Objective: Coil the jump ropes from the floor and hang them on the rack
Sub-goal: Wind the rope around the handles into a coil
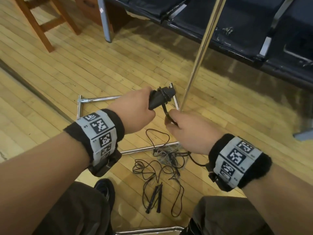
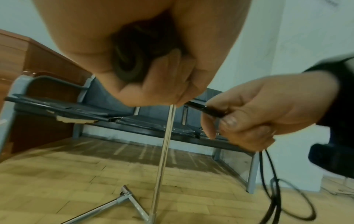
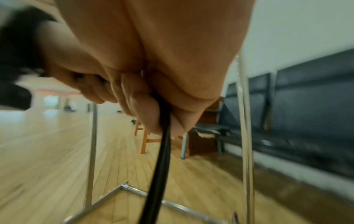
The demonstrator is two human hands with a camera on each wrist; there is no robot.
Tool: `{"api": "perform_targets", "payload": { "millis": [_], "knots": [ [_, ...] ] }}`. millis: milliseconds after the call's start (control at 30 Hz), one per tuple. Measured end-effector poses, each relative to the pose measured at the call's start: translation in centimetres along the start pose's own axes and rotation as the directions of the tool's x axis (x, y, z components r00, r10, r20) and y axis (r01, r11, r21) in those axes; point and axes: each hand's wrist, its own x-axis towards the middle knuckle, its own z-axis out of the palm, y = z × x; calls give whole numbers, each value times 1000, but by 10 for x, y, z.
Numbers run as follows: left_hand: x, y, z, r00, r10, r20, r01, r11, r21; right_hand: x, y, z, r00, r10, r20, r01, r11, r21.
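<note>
Left hand [image 1: 135, 107] fingers curled round black handles [image 1: 160, 97], right hand [image 1: 189, 131] fingers pinching cord [image 1: 166, 113]

Couldn't make out the handles [image 2: 130, 60] buried in the left hand [image 2: 145, 50], just a dark blur. Rope [image 3: 162, 133] vanished into the right hand's [image 3: 153, 60] curled fingers. Rack pole [image 1: 205, 43] cut off at the top edge. Floor tangle [image 1: 169, 156] too fine to count ropes. Bench [image 1: 237, 22] cropped, right wrist background smeared.
</note>
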Motion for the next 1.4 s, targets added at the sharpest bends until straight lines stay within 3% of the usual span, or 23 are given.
{"api": "perform_targets", "payload": {
  "millis": [100, 167, 367, 533, 633, 700, 800, 1000, 1133, 1167, 1267, 1333, 1400],
  "knots": [
    [1, -6, 9, 997, -58, 49, 52, 992, 116, -1, -17, -1, 996, -79, 51, 92, 938, -334],
    [0, -5, 18, 993, -61, 104, 42, 984, 175, -3, -25, -10, 991, -115, 69, 134, 888, -441],
    [-11, 4, 37, 965, -13, 261, -59, 962, 265, -16, -30, -37, 978, -169, 119, 204, 882, -424],
    [-25, 21, 49, 892, 144, 428, -271, 929, 253, -17, -10, -44, 978, -163, 127, 185, 966, -179],
    [-27, 26, 45, 867, 263, 422, -368, 911, 188, -16, 10, -51, 985, -94, 144, 83, 993, 79],
    [-30, 29, 42, 855, 329, 400, -414, 899, 144, -16, 17, -53, 986, -79, 148, 34, 958, 286],
    [-37, 33, 44, 833, 393, 390, -439, 898, 34, -19, 29, -51, 987, -64, 149, -11, 890, 456],
    [-35, 26, 32, 860, 386, 334, -363, 922, -130, -21, 47, -34, 988, -27, 154, -83, 745, 662],
    [-41, 33, 23, 865, 428, 262, -340, 884, -322, -15, 53, -16, 978, 58, 199, -194, 594, 781],
    [-39, 32, 21, 887, 414, 205, -322, 873, -367, -13, 53, -10, 971, 122, 205, -236, 601, 764],
    [-20, 22, 12, 969, 246, 24, -224, 916, -334, -15, 49, 8, 954, 248, 166, -298, 749, 592],
    [-5, 11, 8, 995, 103, -14, -103, 968, -229, -19, 40, 16, 958, 219, 183, -285, 773, 566],
    [2, 1, 11, 999, -5, 50, 10, 996, -91, -24, 26, 20, 969, 130, 211, -197, 920, 338]
  ]
}}
